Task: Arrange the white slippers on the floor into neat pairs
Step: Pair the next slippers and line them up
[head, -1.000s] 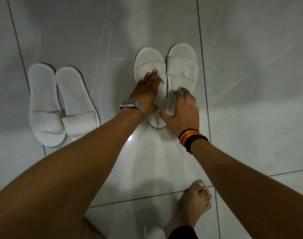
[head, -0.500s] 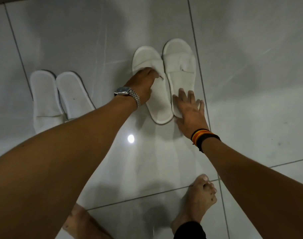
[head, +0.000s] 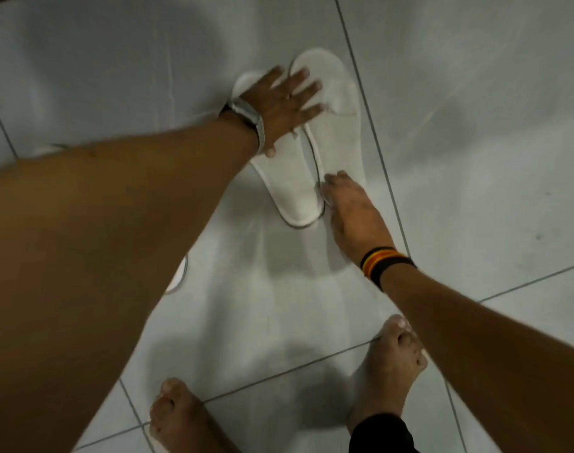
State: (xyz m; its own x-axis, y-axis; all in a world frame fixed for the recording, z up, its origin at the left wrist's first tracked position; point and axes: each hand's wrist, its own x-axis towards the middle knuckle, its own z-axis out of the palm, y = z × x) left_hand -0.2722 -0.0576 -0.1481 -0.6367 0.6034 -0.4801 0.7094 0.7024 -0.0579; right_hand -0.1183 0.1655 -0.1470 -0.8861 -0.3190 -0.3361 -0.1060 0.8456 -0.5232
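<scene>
two white slippers lie side by side, touching, on the grey tile floor toward 12 o'clock of the view. the left hand, watch on its wrist, lies flat with fingers spread over the front ends of both, gripping nothing. the left slipper shows its heel end at 6 o'clock from that hand. the right hand, with a striped wristband, rests open at the heel of the right slipper, fingertips touching its inner edge. two bare feet stand at 6 o'clock.
</scene>
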